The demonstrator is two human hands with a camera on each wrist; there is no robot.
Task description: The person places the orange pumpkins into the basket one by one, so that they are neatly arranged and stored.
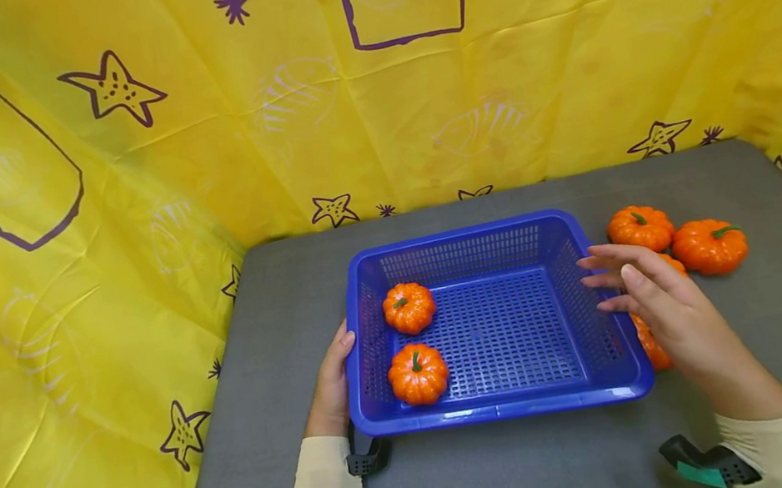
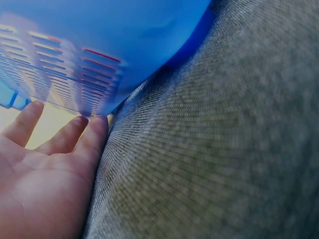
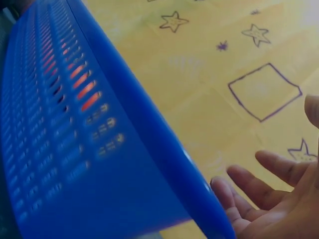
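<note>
A blue plastic basket (image 1: 495, 412) with slotted walls stands on the grey table. Two small orange pumpkins with green stems lie along its left side, one pumpkin (image 1: 409, 309) farther back and the other pumpkin (image 1: 418, 374) nearer. My left hand (image 1: 332, 383) grips the basket's left side, thumb at the rim; the left wrist view shows its fingertips (image 2: 97, 122) against the slotted outer wall. At the right rim my right hand (image 1: 674, 311) hovers with fingers spread and nothing held. In the right wrist view its fingers (image 3: 264, 189) are beside the basket rim (image 3: 149, 124).
Several more pumpkins lie right of the basket: one pumpkin (image 1: 641, 228) at the back, another pumpkin (image 1: 710, 247) farther right, others partly hidden behind my right hand. Yellow cloth (image 1: 403, 124) with starfish drawings hangs around the grey table (image 1: 516, 470).
</note>
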